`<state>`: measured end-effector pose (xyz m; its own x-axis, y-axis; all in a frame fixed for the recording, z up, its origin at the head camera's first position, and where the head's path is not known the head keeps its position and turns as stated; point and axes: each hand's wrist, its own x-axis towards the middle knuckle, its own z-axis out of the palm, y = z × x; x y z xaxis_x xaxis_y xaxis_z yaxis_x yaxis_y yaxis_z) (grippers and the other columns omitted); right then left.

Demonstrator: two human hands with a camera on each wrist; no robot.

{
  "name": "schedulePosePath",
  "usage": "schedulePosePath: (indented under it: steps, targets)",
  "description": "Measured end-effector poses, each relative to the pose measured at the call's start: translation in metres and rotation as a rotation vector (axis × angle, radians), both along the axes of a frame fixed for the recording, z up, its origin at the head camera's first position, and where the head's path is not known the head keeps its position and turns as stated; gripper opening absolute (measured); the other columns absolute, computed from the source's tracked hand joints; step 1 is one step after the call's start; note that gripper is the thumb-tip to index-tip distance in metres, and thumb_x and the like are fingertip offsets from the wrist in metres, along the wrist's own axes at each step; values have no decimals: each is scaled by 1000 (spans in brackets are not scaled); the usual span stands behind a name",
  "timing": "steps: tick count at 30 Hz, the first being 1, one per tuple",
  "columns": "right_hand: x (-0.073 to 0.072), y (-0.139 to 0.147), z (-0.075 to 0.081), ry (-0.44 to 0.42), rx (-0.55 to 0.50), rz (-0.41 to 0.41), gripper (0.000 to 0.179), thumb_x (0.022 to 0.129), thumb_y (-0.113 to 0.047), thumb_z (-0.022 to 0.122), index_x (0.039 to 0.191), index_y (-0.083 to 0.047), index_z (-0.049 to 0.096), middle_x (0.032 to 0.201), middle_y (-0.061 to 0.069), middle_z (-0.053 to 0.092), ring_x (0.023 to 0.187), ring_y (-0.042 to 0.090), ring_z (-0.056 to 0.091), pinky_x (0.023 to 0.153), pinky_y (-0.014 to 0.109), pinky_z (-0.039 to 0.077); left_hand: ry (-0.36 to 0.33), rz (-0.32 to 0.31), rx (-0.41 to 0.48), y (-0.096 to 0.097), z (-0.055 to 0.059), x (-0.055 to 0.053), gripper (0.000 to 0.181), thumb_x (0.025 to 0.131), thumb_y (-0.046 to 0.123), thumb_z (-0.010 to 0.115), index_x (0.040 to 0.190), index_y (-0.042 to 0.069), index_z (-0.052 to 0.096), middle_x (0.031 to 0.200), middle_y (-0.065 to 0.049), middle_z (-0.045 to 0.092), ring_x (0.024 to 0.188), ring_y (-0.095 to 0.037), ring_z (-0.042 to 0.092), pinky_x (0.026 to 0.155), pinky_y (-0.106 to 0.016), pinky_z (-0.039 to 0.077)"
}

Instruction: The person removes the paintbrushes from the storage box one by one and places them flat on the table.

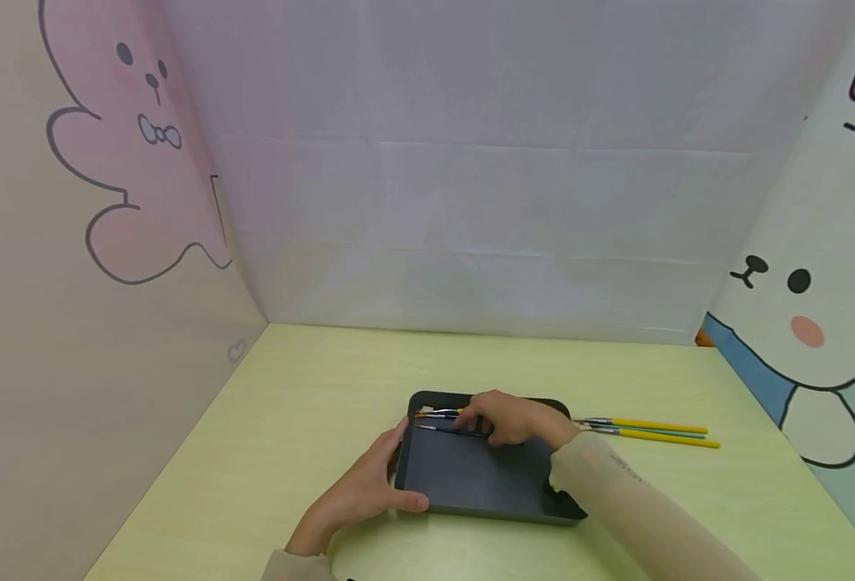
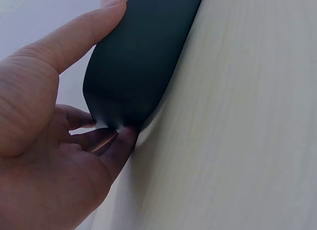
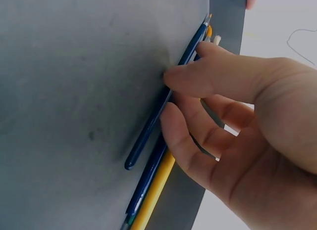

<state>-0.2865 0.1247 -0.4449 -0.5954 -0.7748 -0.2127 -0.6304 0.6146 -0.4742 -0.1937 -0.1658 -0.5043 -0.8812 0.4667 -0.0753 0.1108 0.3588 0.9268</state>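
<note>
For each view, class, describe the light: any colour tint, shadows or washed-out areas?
Head view: pinkish tint on the backdrop; left wrist view: shadow on the table beside the tray; right wrist view: faint shadow along the upper blue brush, pale background washed out.

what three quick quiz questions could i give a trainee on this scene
1. Which hand holds the side of the tray?
2. True or false: the brushes on the table lie left of the tray.
3. The brush under the thumb of the right hand has which handle colour: (a) yellow, (b) blue, (c) green?

Key: 1. The left hand. 2. False; the brushes on the table lie right of it. 3. b.
</note>
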Motion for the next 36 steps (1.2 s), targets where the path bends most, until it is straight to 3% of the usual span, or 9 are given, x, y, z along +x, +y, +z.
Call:
schedulePosePath:
  steps: [10,20,36]
  targets:
    - [-3,0,-5,-13,-43,16,55,86,21,68,131,-10,74,107,4,69,89,14,66,78,28,55,-5,-1,7,0,0,0,129,82,37,95,172,11,6,173,-20,20,144,-31,48,112,-44,45]
    - [-4,3,-6,-62,-32,-34,52,87,17,72,129,-13,74,105,-2,66,84,8,61,76,27,53,-11,-5,14,0,1,1,128,83,37,94,172,11,5,173,-20,19,146,-33,46,113,-45,44]
    - [5,36,20,-22,-96,-18,55,86,19,64,130,-12,74,108,-2,66,85,11,61,77,29,52,6,4,-19,0,0,-1,131,81,40,95,172,10,6,173,-19,20,150,-33,42,116,-49,40]
